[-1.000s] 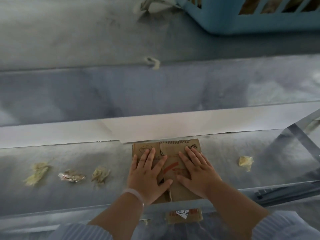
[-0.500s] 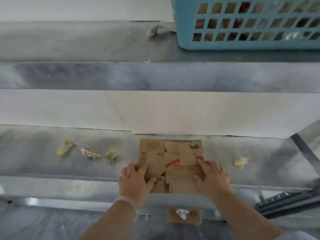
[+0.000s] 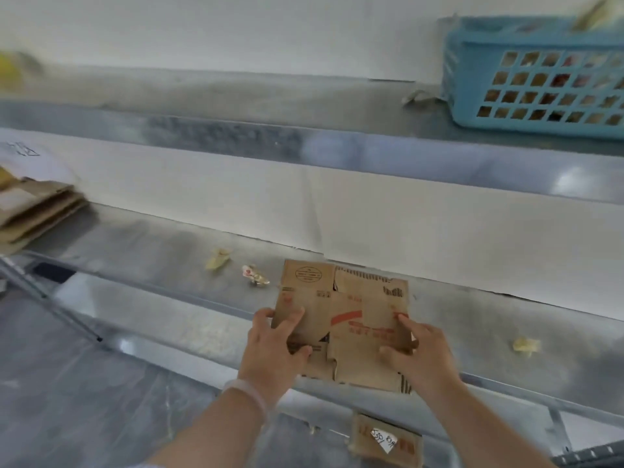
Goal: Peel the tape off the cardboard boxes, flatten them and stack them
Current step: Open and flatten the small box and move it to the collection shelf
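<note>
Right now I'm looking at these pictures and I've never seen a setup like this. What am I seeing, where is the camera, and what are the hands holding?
There is no machine here. A person works with bare hands, and the camera sits on their head, looking forward and down. The left hand and the right hand each grip one side of a flattened cardboard box at the front edge of a metal shelf. Crumpled bits of tape lie on that shelf, and at its far left is a stack of flattened boxes. A blue basket stands on a higher shelf, to the right. Another cardboard piece shows lower down, in front of the shelf.
</note>
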The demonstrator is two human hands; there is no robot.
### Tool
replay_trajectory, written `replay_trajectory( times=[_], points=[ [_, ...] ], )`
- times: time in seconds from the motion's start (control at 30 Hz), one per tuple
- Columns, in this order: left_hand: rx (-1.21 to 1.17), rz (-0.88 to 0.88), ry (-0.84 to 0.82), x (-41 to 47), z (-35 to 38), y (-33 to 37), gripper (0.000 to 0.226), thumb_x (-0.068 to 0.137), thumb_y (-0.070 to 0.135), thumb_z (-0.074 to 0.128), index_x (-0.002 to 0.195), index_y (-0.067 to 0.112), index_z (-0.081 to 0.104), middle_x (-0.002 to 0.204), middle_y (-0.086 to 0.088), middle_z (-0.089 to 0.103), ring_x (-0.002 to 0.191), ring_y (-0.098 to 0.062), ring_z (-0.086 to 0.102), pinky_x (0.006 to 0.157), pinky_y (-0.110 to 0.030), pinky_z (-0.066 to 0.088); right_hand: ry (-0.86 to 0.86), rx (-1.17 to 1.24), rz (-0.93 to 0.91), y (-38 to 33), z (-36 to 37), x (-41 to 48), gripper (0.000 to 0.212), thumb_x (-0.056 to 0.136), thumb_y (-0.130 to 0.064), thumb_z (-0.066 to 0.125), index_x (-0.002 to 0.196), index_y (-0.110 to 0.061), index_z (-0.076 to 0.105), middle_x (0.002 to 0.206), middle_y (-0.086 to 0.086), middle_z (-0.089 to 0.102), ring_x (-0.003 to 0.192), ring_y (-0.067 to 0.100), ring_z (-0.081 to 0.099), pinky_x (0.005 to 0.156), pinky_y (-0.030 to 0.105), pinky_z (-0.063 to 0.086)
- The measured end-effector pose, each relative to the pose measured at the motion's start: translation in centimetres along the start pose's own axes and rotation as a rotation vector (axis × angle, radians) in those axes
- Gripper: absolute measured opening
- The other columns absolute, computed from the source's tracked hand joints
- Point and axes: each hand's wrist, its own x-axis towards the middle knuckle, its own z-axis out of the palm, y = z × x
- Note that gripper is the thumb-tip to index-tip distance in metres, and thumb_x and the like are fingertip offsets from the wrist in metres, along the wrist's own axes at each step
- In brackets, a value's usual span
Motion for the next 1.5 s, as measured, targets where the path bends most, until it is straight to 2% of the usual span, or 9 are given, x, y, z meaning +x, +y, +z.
replay_trajectory(
  times=[0.17,0.47,0.7,0.8,0.9,0.93,1.03,1.17,1.5],
  points=[
    [-0.009,-0.037,0.131,0.4,-6.9,-4.9,0.062,0.086,0.028,0.068,0.139,0.044,0.041,0.133,0.014,0.014,0.127,-0.015,0.029,0.110,-0.019,0.023,-0.030,-0.029,-0.148,-8.4,5.0,0.4,0.082,0.073,-0.046,0.079,0.145,-0.034,0.041,0.123,-0.007,0.038,0.108,0.010,0.045,0.097,0.028,0.043],
    [-0.042,-0.156,0.269,1.1,-23.6,-20.4,0.062,0.084,0.029,0.068,0.139,0.042,0.042,0.126,0.013,0.016,0.123,-0.019,0.034,0.108,-0.029,0.039,-0.131,-0.048,-0.312,-25.2,21.8,-0.7,0.083,0.072,-0.046,0.079,0.144,-0.040,0.038,0.127,-0.005,0.036,0.120,0.014,0.041,0.107,0.034,0.036],
    [-0.001,-0.214,0.368,2.9,-34.9,-31.3,0.062,0.082,0.030,0.070,0.137,0.044,0.044,0.127,0.010,0.019,0.119,-0.014,0.037,0.106,-0.022,0.035,-0.163,-0.024,-0.401,-36.7,34.1,-1.1,0.082,0.072,-0.042,0.081,0.144,-0.034,0.041,0.117,-0.007,0.034,0.111,0.010,0.043,0.103,0.027,0.037],
    [-0.105,-0.229,0.378,4.5,-37.8,-34.7,0.059,0.082,0.026,0.068,0.133,0.045,0.048,0.127,0.012,0.021,0.115,-0.011,0.039,0.101,-0.017,0.038,-0.180,-0.025,-0.411,-40.2,37.6,-0.1,0.082,0.072,-0.042,0.080,0.144,-0.035,0.040,0.119,-0.006,0.035,0.120,0.015,0.044,0.105,0.029,0.037],
    [-0.226,-0.257,0.414,7.2,-40.3,-36.9,0.046,0.084,0.031,0.066,0.125,0.048,0.052,0.124,0.012,0.025,0.106,-0.002,0.046,0.083,-0.007,0.043,-0.187,-0.008,-0.421,-43.5,40.6,1.6,0.082,0.072,-0.044,0.079,0.144,-0.036,0.041,0.119,-0.007,0.036,0.122,0.014,0.043,0.105,0.029,0.037],
    [-0.251,-0.279,0.428,8.2,-41.1,-37.5,0.043,0.084,0.036,0.067,0.123,0.048,0.052,0.122,0.013,0.026,0.103,0.000,0.047,0.081,-0.008,0.043,-0.190,-0.007,-0.425,-44.5,41.6,2.3,0.081,0.072,-0.045,0.079,0.144,-0.036,0.041,0.119,-0.007,0.036,0.122,0.015,0.042,0.105,0.030,0.037],
    [-0.220,-0.330,0.444,11.3,-43.5,-39.4,0.052,0.078,0.054,0.070,0.127,0.048,0.051,0.123,0.014,0.025,0.108,-0.007,0.045,0.099,-0.026,0.045,-0.199,0.023,-0.432,-47.7,44.4,4.4,0.080,0.072,-0.045,0.079,0.143,-0.037,0.043,0.118,-0.008,0.036,0.122,0.015,0.042,0.106,0.034,0.040],
    [-0.167,-0.396,0.438,15.0,-47.0,-42.3,0.066,0.072,0.055,0.074,0.132,0.048,0.047,0.131,0.012,0.025,0.118,-0.015,0.043,0.106,-0.035,0.043,-0.245,0.004,-0.464,-52.9,47.8,7.8,0.081,0.071,-0.045,0.079,0.142,-0.035,0.043,0.124,-0.006,0.041,0.122,0.015,0.045,0.103,0.036,0.044],
    [0.008,-0.473,0.468,22.4,-54.6,-50.0,0.068,0.074,0.056,0.071,0.135,0.048,0.044,0.138,0.005,0.024,0.132,-0.024,0.031,0.112,-0.040,0.034,-0.252,0.025,-0.478,-62.2,56.5,13.4,0.069,0.068,-0.037,0.082,0.131,-0.034,0.054,0.126,-0.003,0.050,0.115,0.015,0.053,0.098,0.036,0.048]
  ],
)
